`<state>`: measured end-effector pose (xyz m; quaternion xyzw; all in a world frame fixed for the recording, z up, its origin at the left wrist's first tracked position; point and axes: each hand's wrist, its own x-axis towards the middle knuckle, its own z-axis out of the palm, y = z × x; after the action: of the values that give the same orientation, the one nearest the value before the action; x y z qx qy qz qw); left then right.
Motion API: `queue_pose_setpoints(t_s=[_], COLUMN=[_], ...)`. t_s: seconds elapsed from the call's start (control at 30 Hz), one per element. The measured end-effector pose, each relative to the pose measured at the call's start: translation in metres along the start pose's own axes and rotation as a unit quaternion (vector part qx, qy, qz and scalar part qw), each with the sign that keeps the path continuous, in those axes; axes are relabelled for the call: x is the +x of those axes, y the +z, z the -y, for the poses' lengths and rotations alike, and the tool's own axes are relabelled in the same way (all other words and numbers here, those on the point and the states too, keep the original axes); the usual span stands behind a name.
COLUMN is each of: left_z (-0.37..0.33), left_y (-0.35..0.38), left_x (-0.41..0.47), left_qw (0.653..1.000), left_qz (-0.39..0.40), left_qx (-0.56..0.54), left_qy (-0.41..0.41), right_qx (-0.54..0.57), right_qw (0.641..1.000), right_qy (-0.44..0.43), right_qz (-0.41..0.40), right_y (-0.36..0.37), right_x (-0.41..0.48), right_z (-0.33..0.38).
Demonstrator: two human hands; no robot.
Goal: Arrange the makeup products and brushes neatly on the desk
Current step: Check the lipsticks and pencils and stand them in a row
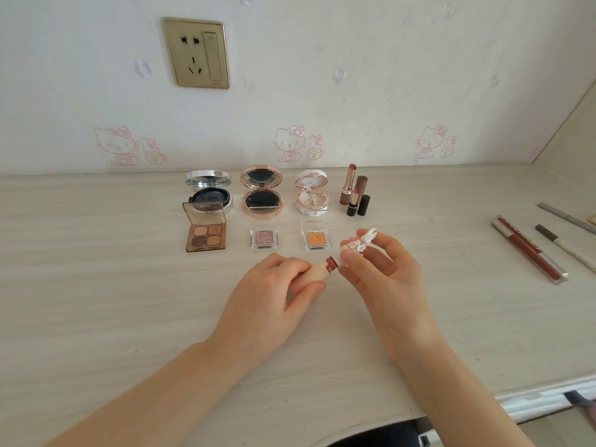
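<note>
My left hand (274, 285) grips a cream lipstick tube (322, 269) whose red tip points right. My right hand (380, 269) pinches its rabbit-topped cap (362, 241) just beyond that tip. Behind them stand three open round compacts: silver (208, 188), rose-gold (262, 191) and white floral (312, 193). In front lie a brown four-pan eyeshadow palette (205, 232), a pink single shadow (263, 237) and an orange single shadow (315, 238). Two uncapped lipsticks with their caps (354, 195) stand at the row's right end.
On the pale wood-grain desk (113, 285), at the right, lie a red lip gloss tube (529, 253) and two slim pencils (564, 245) (564, 217). The desk's front edge curves at lower right. A wall with a gold socket (196, 53) rises behind.
</note>
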<state>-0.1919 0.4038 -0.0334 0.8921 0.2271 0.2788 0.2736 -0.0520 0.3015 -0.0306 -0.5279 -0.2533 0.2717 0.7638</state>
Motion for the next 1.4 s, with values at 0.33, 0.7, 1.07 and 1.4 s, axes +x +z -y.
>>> queue_pose_setpoints(t_s=[0.33, 0.7, 1.07, 1.4], left_z=[-0.006, -0.019, -0.046, -0.047], left_y=[0.0, 0.004, 0.016, 0.034], left_x=[-0.001, 0.001, 0.008, 0.028], left_qw=[1.0, 0.999, 0.987, 0.961], left_qz=[-0.003, 0.012, 0.051, 0.08], left_qx=[0.006, 0.04, 0.081, 0.147], left_qy=[0.003, 0.007, 0.129, 0.219], right_qx=[-0.009, -0.018, -0.074, -0.191], right_qw=[0.999, 0.998, 0.992, 0.968], right_qy=[-0.013, 0.021, 0.101, 0.157], right_qz=[-0.043, -0.053, -0.018, 0.04], right_y=[0.003, -0.011, -0.035, -0.039], right_x=[-0.001, 0.001, 0.024, 0.062], right_z=[0.003, 0.02, 0.046, 0.055])
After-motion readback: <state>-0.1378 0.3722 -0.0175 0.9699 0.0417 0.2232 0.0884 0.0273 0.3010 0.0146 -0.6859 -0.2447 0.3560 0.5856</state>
